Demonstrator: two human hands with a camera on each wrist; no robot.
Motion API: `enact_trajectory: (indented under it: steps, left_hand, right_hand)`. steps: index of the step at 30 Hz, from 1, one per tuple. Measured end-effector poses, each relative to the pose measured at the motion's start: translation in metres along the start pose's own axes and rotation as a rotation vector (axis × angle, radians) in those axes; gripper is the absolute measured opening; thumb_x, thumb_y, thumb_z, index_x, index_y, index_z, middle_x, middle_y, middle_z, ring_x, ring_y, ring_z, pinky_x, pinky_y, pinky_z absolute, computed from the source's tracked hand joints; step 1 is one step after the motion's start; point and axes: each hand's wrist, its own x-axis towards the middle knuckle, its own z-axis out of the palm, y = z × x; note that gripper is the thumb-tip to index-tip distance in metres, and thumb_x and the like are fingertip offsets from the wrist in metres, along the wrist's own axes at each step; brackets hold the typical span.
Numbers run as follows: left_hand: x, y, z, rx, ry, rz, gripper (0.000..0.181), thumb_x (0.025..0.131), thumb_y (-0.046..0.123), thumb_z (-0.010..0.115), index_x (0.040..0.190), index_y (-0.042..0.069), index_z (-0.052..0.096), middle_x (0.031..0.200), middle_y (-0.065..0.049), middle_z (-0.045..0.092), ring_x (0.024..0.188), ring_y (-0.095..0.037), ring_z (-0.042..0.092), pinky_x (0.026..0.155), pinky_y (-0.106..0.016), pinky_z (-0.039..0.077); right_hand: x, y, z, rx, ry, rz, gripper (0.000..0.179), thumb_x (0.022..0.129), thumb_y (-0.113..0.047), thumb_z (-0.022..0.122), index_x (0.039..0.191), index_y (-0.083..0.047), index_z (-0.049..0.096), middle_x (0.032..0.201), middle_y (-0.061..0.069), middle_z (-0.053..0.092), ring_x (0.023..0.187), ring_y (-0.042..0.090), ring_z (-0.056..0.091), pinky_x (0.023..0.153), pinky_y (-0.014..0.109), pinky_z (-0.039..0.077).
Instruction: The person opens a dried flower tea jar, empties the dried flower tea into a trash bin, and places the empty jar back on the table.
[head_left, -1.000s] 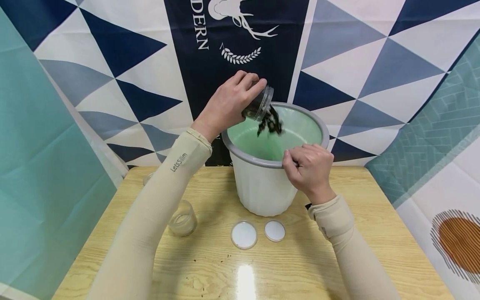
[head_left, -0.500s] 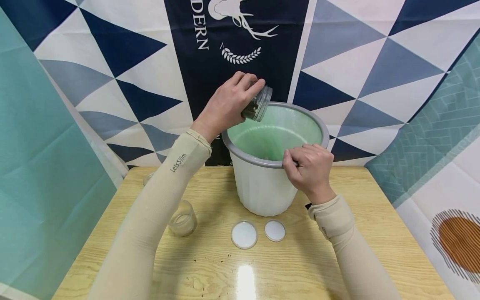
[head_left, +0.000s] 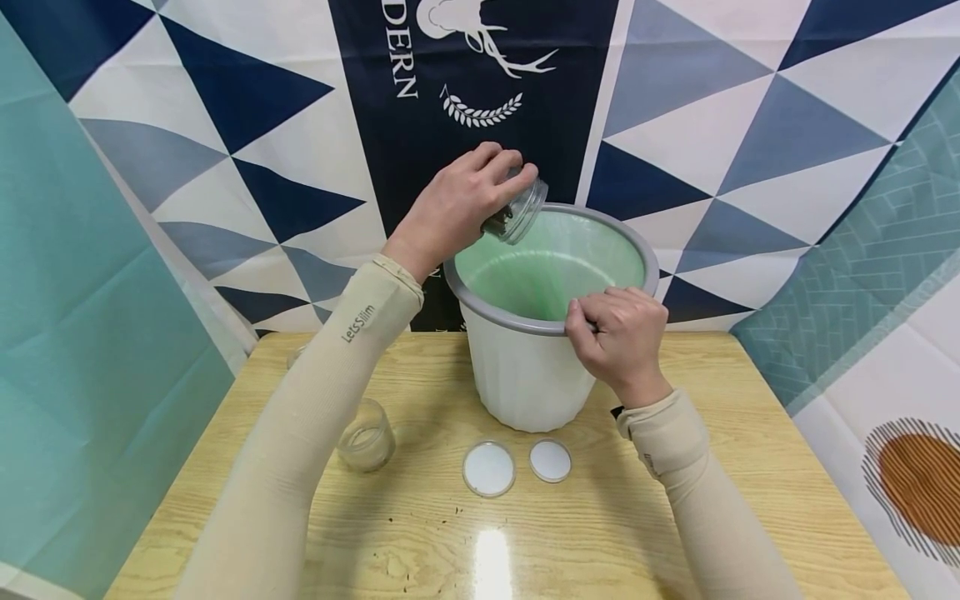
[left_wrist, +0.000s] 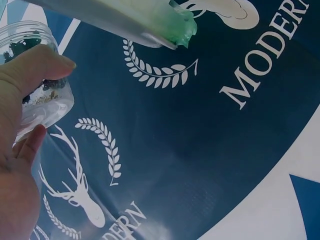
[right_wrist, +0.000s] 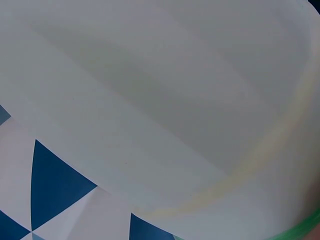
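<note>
My left hand [head_left: 461, 200] grips a clear jar [head_left: 522, 215], tipped with its open mouth over the left side of a white bin [head_left: 528, 379]. In the left wrist view, dark bits [left_wrist: 51, 85] cling inside the jar, and the thumb lies across its side. The bin stands upright, with a grey rim and a pale green inside; its bottom is hidden. My right hand [head_left: 622, 342] holds the near right part of the rim, its fingers curled over it. The bin's white wall [right_wrist: 150, 110] fills most of the right wrist view.
Two round white lids [head_left: 488, 469] lie on the wooden table [head_left: 697, 483] before the bin. An open clear jar [head_left: 366, 437] stands beside my left forearm, which partly covers another clear object [head_left: 295, 358] behind it. Dark crumbs are scattered near the front. A patterned cloth hangs behind.
A clump of dark stuff was dropping from the jar into the bin a second ago; none is falling now. The jar has shifted and turned slightly. My right hand has kept its place.
</note>
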Motion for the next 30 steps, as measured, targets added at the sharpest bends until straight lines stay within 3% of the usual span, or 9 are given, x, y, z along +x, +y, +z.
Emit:
enact_trajectory:
  steps: [5, 10, 30]
  left_hand:
    - [-0.001, -0.0002, 0.0014, 0.059, 0.021, 0.055, 0.047, 0.1, -0.009, 0.056, 0.142, 0.012, 0.057, 0.142, -0.013, 0.059, 0.13, -0.03, 0.055, 0.113, -0.035, 0.049]
    - [-0.0024, 0.0004, 0.0013, 0.114, 0.002, 0.087, 0.048, 0.102, -0.009, 0.053, 0.144, 0.014, 0.056, 0.145, -0.014, 0.057, 0.134, -0.031, 0.053, 0.115, -0.036, 0.047]
    - [-0.003, 0.0009, 0.0017, 0.129, -0.013, 0.107, 0.054, 0.101, -0.012, 0.052, 0.147, 0.015, 0.054, 0.15, -0.014, 0.054, 0.14, -0.033, 0.05, 0.118, -0.039, 0.043]
  right_hand:
    - [-0.0001, 0.0002, 0.0003, -0.001, 0.002, 0.0, 0.047, 0.092, -0.024, 0.046, 0.045, -0.015, 0.044, 0.042, 0.0, 0.045, 0.039, 0.018, 0.035, 0.044, 0.031, 0.023]
    - [-0.0001, 0.0003, 0.0005, -0.003, 0.006, 0.0, 0.047, 0.092, -0.024, 0.046, 0.045, -0.016, 0.042, 0.042, 0.0, 0.043, 0.04, 0.017, 0.034, 0.045, 0.031, 0.022]
    - [-0.0003, 0.0002, 0.0003, 0.005, -0.001, 0.005, 0.047, 0.092, -0.024, 0.046, 0.045, -0.016, 0.042, 0.042, 0.0, 0.043, 0.039, 0.017, 0.033, 0.044, 0.031, 0.022]
